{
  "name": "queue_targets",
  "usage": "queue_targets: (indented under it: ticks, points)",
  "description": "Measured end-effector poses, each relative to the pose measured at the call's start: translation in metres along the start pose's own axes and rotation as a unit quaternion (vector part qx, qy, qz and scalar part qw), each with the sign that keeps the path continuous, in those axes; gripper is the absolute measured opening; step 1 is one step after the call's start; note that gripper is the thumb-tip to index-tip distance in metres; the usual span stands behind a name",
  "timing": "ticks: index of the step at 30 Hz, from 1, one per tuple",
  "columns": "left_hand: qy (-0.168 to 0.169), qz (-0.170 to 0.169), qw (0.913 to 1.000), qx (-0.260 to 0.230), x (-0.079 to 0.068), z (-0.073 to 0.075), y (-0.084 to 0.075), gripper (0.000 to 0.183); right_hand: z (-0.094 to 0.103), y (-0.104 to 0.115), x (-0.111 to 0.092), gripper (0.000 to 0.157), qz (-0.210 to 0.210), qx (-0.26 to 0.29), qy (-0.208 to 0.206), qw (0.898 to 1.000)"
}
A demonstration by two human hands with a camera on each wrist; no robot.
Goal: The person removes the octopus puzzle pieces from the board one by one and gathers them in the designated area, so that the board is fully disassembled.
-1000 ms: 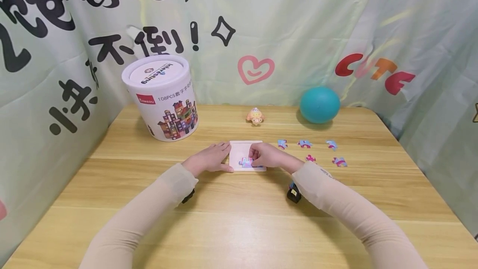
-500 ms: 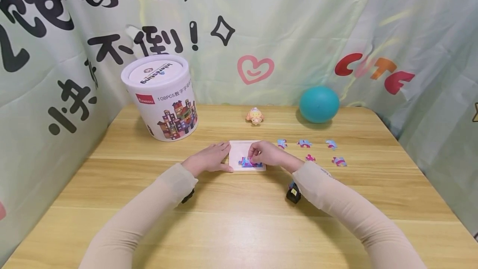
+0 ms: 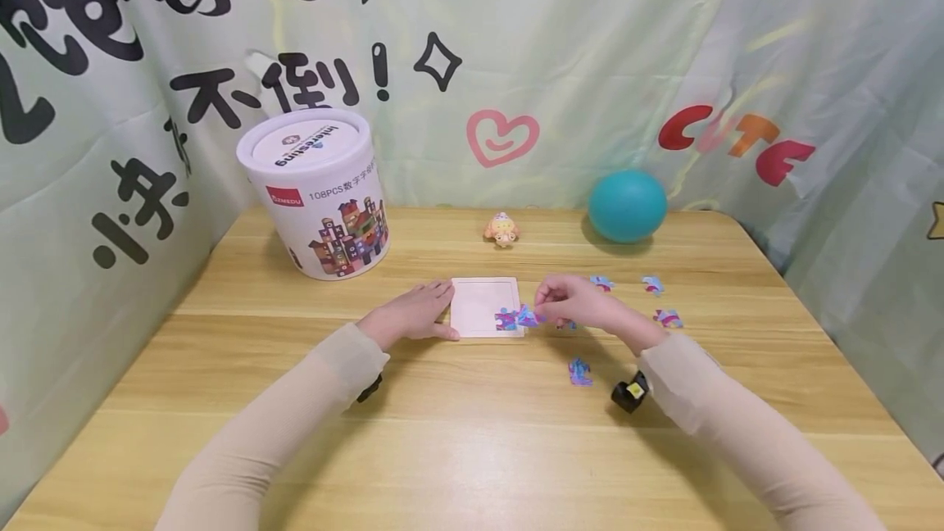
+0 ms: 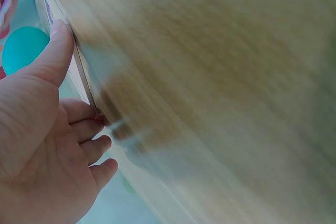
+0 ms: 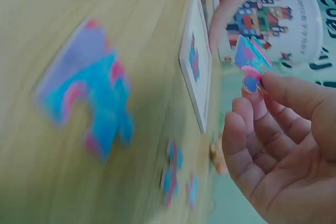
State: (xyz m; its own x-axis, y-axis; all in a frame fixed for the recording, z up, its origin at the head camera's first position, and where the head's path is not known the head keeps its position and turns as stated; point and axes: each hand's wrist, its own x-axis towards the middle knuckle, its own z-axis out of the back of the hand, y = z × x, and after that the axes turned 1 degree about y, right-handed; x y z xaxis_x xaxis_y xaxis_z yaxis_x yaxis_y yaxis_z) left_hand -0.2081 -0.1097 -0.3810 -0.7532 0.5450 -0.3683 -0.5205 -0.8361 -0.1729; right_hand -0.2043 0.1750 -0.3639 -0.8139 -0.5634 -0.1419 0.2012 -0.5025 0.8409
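My left hand (image 3: 413, 314) rests at the left side of a shallow white puzzle tray (image 3: 475, 295). In the left wrist view its thumb (image 4: 55, 53) and fingertips touch the tray's edge. Over the tray's right edge my right hand (image 3: 575, 301) pinches a blue, purple and pink jigsaw piece (image 3: 527, 316) between thumb and fingers. The right wrist view shows this held piece (image 5: 251, 56) tilted up off the tray. Another jigsaw piece (image 3: 506, 319) lies inside the tray, near its front right corner.
Several loose jigsaw pieces lie right of the tray, including a front piece (image 3: 579, 372) and a far one (image 3: 652, 285). Behind stand a large white tub (image 3: 317, 195), a small figurine (image 3: 501, 229) and a teal ball (image 3: 628, 206). A curtain (image 3: 575, 88) hangs behind the table.
My right hand has moved right from above the tray, carrying a jigsaw piece. One piece stays in the tray. The front loose piece is now uncovered by the wrist. My left hand stays put.
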Motion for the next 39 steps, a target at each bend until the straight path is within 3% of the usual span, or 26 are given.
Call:
queue_targets:
  ticks: [8,20,28,39]
  points:
    - [-0.001,-0.002,1.0,-0.004,-0.001,0.0,-0.001,0.088,0.023,-0.02,-0.043,0.01,0.002,-0.02,0.001,1.0]
    - [0.0,-0.001,1.0,-0.007,0.0,0.0,0.0,0.088,0.042,-0.051,-0.094,0.012,-0.056,-0.026,0.033,0.998]
    - [0.001,0.0,1.0,-0.004,-0.001,0.001,0.0,0.088,0.046,-0.065,-0.106,0.011,-0.054,-0.042,0.035,0.997]
    - [0.0,-0.001,1.0,0.001,0.0,0.001,-0.002,0.087,0.046,-0.07,-0.108,0.011,-0.058,-0.039,0.033,0.997]
